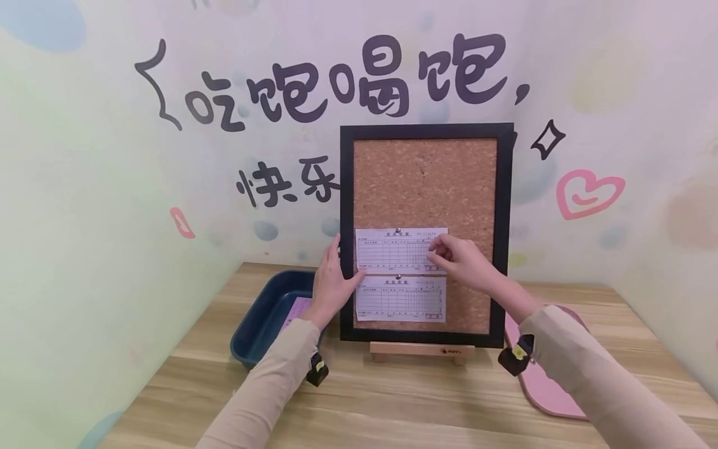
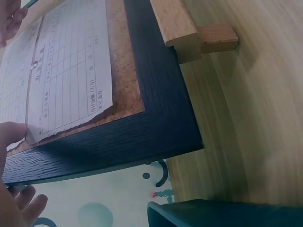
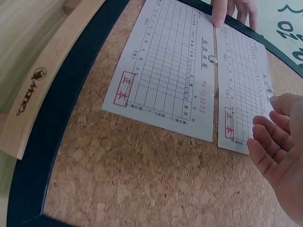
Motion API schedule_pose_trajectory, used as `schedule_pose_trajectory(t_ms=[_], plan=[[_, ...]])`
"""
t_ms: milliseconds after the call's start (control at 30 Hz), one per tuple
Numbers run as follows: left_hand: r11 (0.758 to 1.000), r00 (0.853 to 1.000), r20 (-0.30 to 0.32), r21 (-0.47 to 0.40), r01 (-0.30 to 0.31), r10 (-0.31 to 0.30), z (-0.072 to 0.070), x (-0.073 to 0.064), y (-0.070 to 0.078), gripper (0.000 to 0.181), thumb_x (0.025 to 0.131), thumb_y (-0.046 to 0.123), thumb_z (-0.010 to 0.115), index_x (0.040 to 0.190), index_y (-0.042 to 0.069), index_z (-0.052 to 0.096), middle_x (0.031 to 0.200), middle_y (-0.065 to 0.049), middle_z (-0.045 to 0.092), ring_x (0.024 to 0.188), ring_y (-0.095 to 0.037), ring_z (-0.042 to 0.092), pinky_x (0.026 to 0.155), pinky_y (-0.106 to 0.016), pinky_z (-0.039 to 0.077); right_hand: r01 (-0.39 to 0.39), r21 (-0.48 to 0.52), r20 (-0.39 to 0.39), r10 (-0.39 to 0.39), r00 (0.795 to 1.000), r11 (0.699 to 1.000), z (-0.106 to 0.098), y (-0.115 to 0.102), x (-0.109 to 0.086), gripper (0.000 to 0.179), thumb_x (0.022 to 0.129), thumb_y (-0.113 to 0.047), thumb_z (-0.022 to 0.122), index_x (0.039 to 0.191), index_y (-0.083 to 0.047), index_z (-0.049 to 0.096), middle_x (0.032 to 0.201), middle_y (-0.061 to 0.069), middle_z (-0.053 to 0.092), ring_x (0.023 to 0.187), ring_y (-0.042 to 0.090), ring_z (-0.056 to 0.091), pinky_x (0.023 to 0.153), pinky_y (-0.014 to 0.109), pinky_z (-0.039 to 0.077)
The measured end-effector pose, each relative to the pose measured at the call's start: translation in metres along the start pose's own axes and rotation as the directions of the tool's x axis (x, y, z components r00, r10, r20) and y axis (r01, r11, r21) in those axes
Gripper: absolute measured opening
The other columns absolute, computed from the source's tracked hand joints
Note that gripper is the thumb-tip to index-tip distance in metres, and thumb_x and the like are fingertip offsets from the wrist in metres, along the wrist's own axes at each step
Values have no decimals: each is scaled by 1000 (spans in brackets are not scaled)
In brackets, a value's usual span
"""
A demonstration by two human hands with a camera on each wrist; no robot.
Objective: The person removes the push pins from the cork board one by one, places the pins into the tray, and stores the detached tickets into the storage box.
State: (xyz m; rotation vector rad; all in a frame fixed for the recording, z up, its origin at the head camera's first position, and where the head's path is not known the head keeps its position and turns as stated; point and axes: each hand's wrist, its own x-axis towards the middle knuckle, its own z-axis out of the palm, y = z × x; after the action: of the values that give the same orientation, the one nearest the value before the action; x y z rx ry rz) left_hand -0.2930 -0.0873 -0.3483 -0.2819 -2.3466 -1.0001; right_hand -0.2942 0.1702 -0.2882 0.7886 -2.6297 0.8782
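A black-framed corkboard (image 1: 424,181) stands upright on the table. Two white printed receipt slips hang on its lower half, the upper slip (image 1: 381,254) just above the lower slip (image 1: 401,302). Each has a metal pin at its top edge, such as the lower pin (image 3: 213,59). The left hand (image 1: 335,282) grips the board's left frame, thumb in front at the slips' edges and fingers behind. Over the right part of the upper slip is the right hand (image 1: 470,262), its fingers loosely bent with nothing visible between them. In the right wrist view, one fingertip is close to the upper pin.
A wooden easel (image 1: 415,349) supports the board. To the left, a dark blue bin (image 1: 244,337) contains a pink printed paper (image 1: 294,310). A pink board (image 1: 552,390) lies at right under the right forearm. Behind the table is a wall (image 1: 617,93) with lettering.
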Motion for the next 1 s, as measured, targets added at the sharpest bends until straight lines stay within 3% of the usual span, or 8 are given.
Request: schedule_pose_trajectory(t_ms=[533,1000], plan=[[1000,1000,2,-3,6,-6,0,-2,3,84,77,18,73,142,6,22,140,-16,35,123,-30,42,98,-41,36,7,-9,-23,-8,1000,1000,7,-4,11,13,88,-13,59,97,-4,58,79,5,59,67,17,51,59,29,44],[1000,1000,-9,-4,-1,1,1,-2,2,83,76,17,73,141,6,23,139,-16,37,122,-31,43,98,-42,36,42,-17,-58,-43,997,999,9,-14,34,13,88,-14,58,96,-4,58,78,5,60,66,16,52,59,29,42]])
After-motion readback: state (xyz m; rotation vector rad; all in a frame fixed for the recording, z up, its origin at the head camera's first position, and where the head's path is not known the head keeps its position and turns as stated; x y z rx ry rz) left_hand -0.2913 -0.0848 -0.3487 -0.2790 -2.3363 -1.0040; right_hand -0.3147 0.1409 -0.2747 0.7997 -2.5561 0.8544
